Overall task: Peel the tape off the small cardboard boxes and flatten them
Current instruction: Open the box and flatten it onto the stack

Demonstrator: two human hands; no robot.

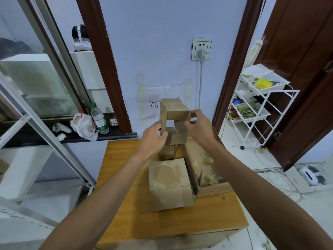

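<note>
- A pile of flattened cardboard [167, 184] lies mid-desk, toward the near edge of the desk [126, 195].
- Just to its right, an open carton [212, 189] runs along the desk's right edge. It holds crumpled wads of tape [209, 160].
- Behind the pile, toward the far edge, a few waiting boxes [166, 152] sit low, partly hidden by the arms.
- Above the far edge, both hands hold one small box [177, 114] up in the air in front of the wall [162, 51].
- The left hand [153, 139] is clamped on the box's lower left edge, with its fingers curled round the cardboard.
- The right hand [200, 129] pinches the upper right side, fingertips on the flap corner.
- The box stands taller than wide, so its long axis is roughly upright. Its open mouth faces the person, and the wall shows through it.
- I see no tape on it. It lies between the hands, neither nearer, so pressing its sides flat looks like the next move.
</note>
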